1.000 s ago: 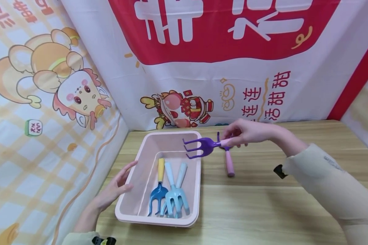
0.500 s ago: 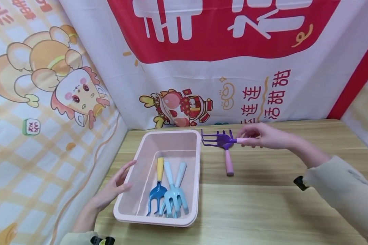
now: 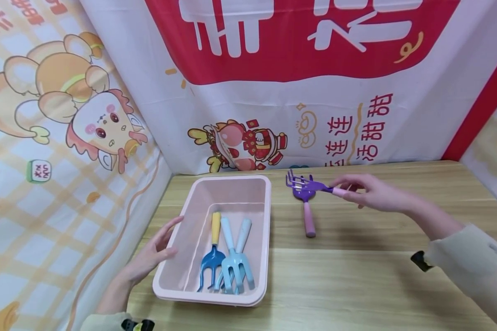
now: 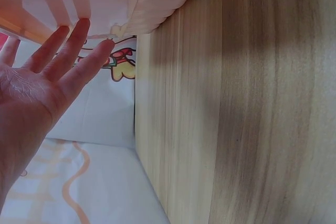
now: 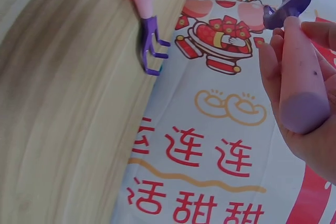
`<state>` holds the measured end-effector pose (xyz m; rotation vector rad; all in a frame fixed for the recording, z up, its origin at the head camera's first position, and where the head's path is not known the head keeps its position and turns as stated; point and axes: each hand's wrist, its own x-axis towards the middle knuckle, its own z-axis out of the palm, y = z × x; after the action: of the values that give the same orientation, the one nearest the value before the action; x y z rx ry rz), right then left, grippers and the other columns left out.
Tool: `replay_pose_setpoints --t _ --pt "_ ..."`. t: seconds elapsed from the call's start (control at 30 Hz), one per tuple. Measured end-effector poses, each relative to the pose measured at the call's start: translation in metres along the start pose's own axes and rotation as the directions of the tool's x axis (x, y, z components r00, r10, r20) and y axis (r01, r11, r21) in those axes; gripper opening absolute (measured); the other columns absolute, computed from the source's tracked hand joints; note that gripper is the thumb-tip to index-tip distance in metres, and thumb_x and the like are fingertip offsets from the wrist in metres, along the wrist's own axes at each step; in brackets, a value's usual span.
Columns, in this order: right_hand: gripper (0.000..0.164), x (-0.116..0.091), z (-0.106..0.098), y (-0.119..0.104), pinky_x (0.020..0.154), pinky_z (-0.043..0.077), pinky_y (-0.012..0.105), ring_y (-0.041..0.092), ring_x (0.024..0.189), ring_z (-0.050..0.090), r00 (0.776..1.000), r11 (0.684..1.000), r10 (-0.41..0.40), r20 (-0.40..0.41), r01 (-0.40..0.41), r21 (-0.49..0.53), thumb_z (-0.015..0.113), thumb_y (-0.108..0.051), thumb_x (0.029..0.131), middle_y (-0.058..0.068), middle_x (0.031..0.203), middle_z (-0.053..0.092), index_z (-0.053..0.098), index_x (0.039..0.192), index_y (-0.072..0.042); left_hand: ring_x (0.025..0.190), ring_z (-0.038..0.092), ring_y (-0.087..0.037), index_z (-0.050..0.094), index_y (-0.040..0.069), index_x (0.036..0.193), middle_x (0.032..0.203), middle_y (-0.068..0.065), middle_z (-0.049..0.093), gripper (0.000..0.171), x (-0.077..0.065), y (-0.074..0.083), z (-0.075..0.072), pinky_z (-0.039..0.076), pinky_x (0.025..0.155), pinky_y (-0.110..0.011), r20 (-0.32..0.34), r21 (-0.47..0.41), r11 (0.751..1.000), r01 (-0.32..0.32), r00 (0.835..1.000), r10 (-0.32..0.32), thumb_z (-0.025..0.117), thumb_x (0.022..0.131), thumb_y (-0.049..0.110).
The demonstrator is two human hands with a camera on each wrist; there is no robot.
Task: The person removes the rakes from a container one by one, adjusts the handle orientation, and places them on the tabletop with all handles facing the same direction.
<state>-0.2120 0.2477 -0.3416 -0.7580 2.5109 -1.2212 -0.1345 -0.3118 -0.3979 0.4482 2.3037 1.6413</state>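
My right hand (image 3: 366, 191) holds a purple garden hand rake (image 3: 314, 185) by its pink handle, tines pointing left, above the table. In the right wrist view the fingers wrap the pink handle (image 5: 302, 82). Below it a second purple hand rake (image 3: 308, 216) with a pink handle lies on the table, its head partly covered by the held one. At the left side of a pale pink plastic bin (image 3: 268, 239), my left hand (image 3: 151, 257) rests with fingers fairly straight against the wall. Inside lie a dark blue rake (image 3: 213, 262) with yellow handle and crossed light blue rakes (image 3: 236, 264).
The wooden table (image 3: 356, 285) runs up to a printed white and red cloth backdrop (image 3: 306, 92). Another printed cloth (image 3: 45, 207) stands close along the left side, beside my left arm.
My right hand has carried the purple hand rake from over the bin's right rim to the right, above the rake on the table. The left hand stays at the bin.
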Motion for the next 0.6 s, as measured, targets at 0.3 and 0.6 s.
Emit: replay_pose_setpoints --t 0.3,0.6 --pt "0.029 -0.011 0.01 0.016 0.06 0.054 0.039 0.028 0.084 0.057 0.999 0.996 0.023 -0.035 -0.02 0.086 0.06 -0.014 0.097 0.014 0.103 0.059 0.056 0.125 -0.007 0.122 0.046 -0.004 0.02 0.017 0.156 0.154 -0.028 0.021 0.069 0.001 0.0 0.001 0.044 0.091 -0.027 0.0 0.0 1.0 0.012 1.0 -0.012 0.055 0.097 0.004" --pt "0.026 -0.015 0.024 0.036 0.044 0.047 0.034 0.021 0.071 0.055 0.994 0.993 -0.009 -0.105 0.021 0.113 0.056 -0.013 0.099 0.015 0.102 0.059 0.056 0.124 -0.005 0.122 0.046 -0.004 0.021 0.016 0.155 0.153 -0.03 0.022 0.069 -0.001 0.002 0.001 0.045 0.091 -0.027 -0.006 -0.003 1.0 0.005 1.0 -0.005 0.055 0.097 0.003"
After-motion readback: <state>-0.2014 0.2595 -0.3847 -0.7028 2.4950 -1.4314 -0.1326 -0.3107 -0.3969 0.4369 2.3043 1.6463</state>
